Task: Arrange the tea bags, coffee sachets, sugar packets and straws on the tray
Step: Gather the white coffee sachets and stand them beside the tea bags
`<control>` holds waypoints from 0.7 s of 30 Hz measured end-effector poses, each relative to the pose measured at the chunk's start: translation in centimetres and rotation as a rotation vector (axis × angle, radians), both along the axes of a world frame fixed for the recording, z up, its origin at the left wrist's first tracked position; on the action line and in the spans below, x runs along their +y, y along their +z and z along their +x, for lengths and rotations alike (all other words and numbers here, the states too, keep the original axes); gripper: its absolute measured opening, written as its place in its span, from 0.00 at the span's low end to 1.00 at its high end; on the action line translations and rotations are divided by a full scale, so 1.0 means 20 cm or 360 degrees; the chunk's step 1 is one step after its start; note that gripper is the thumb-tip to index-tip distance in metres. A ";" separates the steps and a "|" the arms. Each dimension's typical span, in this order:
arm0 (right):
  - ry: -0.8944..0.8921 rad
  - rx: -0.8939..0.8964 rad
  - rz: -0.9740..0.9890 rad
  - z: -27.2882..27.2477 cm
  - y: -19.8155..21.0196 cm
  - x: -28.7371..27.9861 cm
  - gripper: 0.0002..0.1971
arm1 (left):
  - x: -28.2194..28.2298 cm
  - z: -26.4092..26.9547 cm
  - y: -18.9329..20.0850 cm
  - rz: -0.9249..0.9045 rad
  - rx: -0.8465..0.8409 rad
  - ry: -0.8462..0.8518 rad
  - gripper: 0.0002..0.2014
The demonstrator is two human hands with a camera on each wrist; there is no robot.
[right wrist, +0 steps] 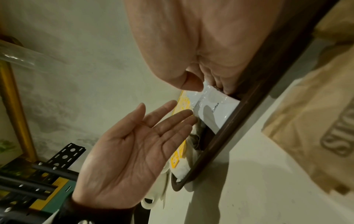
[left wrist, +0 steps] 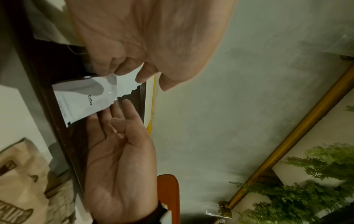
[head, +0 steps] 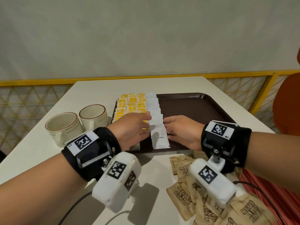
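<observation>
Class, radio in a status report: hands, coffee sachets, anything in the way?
Left hand and right hand open, flanking the coffee sachets on the tray. Sugar packets still off-tray. Nothing obstructing.

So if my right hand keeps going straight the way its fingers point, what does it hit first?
Most likely the white coffee sachets. The right hand points left across the brown tray, fingertips already at the row's right edge. The left hand lies just beyond.

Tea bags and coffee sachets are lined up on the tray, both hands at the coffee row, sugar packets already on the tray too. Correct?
Not quite. The sugar packets lie on the table in front of the tray, not on it; the head view shows this. Tea bags and coffee sachets are on it, left hand and right hand at the coffee row.
</observation>
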State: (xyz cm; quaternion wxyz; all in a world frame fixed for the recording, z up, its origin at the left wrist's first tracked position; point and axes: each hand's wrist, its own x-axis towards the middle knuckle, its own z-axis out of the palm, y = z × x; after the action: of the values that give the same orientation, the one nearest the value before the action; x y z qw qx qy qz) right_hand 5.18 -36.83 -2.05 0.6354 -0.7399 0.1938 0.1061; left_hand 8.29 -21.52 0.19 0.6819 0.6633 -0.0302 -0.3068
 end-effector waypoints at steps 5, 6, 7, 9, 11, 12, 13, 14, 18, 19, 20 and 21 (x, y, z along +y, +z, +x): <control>-0.0071 -0.0012 -0.0039 -0.04 0.01 -0.02 0.11 | 0.02 0.00 0.01 0.0055 -0.0075 0.0021 0.15; -0.0080 -0.0011 -0.0026 -0.04 0.01 -0.03 0.12 | 0.05 0.02 0.02 0.0052 -0.0123 0.0046 0.14; -0.0086 -0.0020 -0.0004 -0.04 0.01 -0.04 0.14 | 0.07 0.05 0.04 0.0055 -0.0169 0.0069 0.12; -0.0101 -0.0045 0.0028 -0.04 0.02 -0.04 0.22 | 0.12 0.10 0.07 0.0075 -0.0195 0.0082 0.09; -0.0102 -0.0035 0.0060 -0.04 0.02 -0.04 0.20 | 0.14 0.13 0.08 0.0124 -0.0123 0.0019 0.08; -0.0095 -0.0017 0.0080 -0.04 0.02 -0.03 0.17 | 0.14 0.13 0.07 0.0155 -0.0078 -0.0020 0.08; -0.0083 -0.0004 0.0085 -0.04 0.02 -0.02 0.14 | 0.14 0.13 0.06 0.0175 -0.0050 -0.0048 0.08; -0.0078 -0.0008 0.0085 -0.04 0.02 -0.01 0.13 | 0.12 0.13 0.05 0.0196 -0.0050 -0.0066 0.09; -0.0041 -0.0081 -0.0019 -0.07 0.06 0.01 0.14 | 0.11 0.11 0.05 0.0126 -0.0191 -0.0016 0.14; 0.0002 -0.0097 -0.0086 -0.09 0.09 -0.01 0.17 | 0.11 0.09 0.06 0.0070 -0.0219 -0.0024 0.13; 0.0094 -0.0114 -0.0202 -0.11 0.13 -0.03 0.19 | 0.12 0.06 0.08 0.0035 -0.0253 -0.0066 0.12; 0.0234 -0.0125 -0.0370 -0.14 0.18 -0.07 0.19 | 0.13 0.02 0.10 0.0036 -0.0296 -0.0148 0.12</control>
State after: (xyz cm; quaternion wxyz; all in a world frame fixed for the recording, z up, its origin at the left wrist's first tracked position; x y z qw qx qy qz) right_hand 2.36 -38.15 1.48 0.5430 -0.8243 0.1249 0.1003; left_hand 8.70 -18.97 2.10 0.6537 0.6944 -0.1207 -0.2755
